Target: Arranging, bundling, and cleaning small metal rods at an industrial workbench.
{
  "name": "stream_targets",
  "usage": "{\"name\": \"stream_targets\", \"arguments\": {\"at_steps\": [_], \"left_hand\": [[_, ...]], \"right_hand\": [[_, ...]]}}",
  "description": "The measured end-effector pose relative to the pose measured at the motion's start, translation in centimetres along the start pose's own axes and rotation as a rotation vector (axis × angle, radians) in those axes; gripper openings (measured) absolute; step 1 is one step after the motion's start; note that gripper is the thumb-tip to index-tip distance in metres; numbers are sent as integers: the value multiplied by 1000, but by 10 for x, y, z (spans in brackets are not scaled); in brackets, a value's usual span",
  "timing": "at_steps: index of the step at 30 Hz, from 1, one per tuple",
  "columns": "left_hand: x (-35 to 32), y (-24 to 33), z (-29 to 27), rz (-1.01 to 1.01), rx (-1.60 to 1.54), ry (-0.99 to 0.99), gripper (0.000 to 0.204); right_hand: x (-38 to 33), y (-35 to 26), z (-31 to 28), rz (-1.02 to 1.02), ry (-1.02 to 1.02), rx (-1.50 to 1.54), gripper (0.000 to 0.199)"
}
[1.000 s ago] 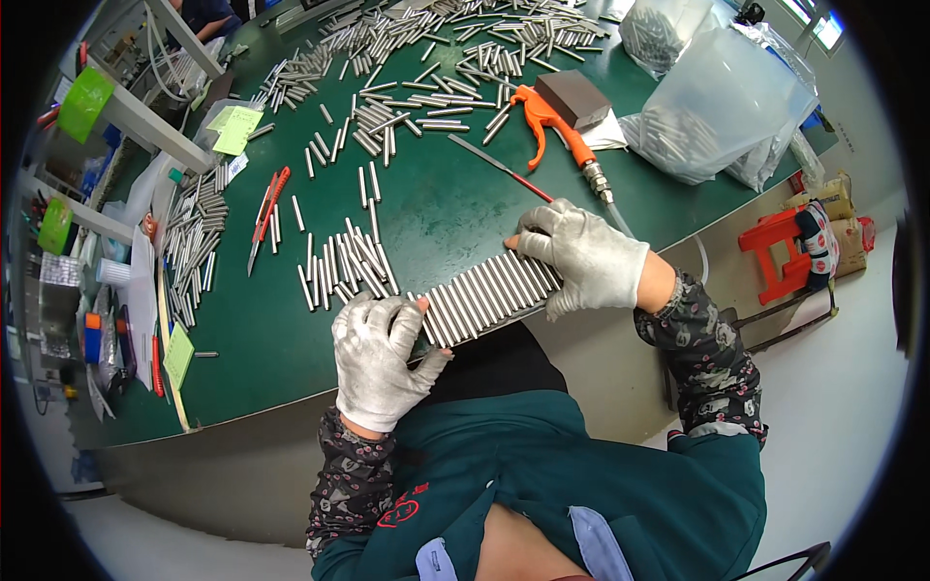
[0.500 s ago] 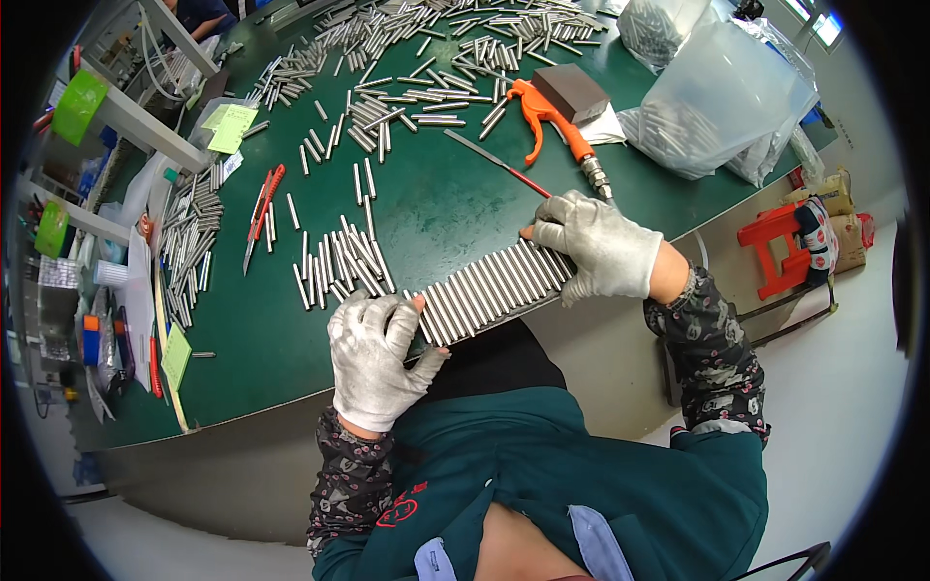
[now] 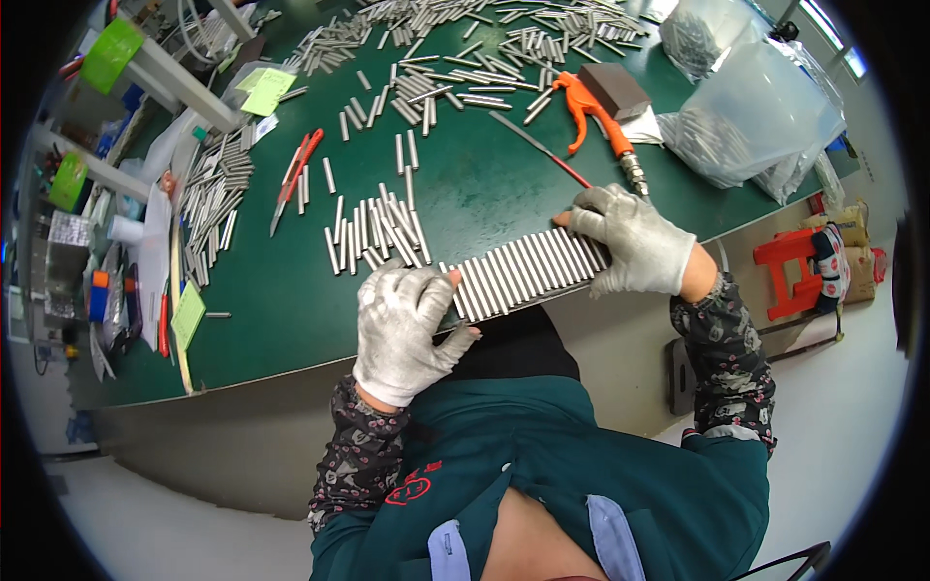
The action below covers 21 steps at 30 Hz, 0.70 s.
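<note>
Both gloved hands press in on a tight row of metal rods (image 3: pixel 523 273) lying side by side at the near edge of the green desk (image 3: pixel 291 310). At 9 o'clock of the row, the left hand (image 3: pixel 407 324) covers its end, fingers spread flat, grip loose rather than closed. At 3 o'clock, the right hand (image 3: pixel 632 240) cups the other end, hiding the last rods. Loose rods (image 3: pixel 373 232) lie at 11 o'clock; an orange air gun (image 3: pixel 596 111) at 1 o'clock.
</note>
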<state>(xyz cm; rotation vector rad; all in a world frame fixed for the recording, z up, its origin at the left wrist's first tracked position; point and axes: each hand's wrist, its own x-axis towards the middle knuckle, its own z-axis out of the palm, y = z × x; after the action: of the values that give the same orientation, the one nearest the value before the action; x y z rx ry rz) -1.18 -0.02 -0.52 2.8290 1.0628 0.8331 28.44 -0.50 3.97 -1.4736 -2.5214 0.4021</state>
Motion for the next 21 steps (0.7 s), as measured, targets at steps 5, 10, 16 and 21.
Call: {"name": "stream_targets", "arguments": {"at_steps": [5,10,16,21], "left_hand": [[-3,-11,-10,-81,26,173,38],[-1,-26,-21,-174,82,117,32],[21,-22,-20,-105,66,58,33],[29,-29,-17,40,86,-130,43]], "right_hand": [[-7,4,2,60,60,74,76],[-9,19,16,118,131,194,86],[-17,24,27,139,294,266,64],[-22,18,32,146,339,253,56]]}}
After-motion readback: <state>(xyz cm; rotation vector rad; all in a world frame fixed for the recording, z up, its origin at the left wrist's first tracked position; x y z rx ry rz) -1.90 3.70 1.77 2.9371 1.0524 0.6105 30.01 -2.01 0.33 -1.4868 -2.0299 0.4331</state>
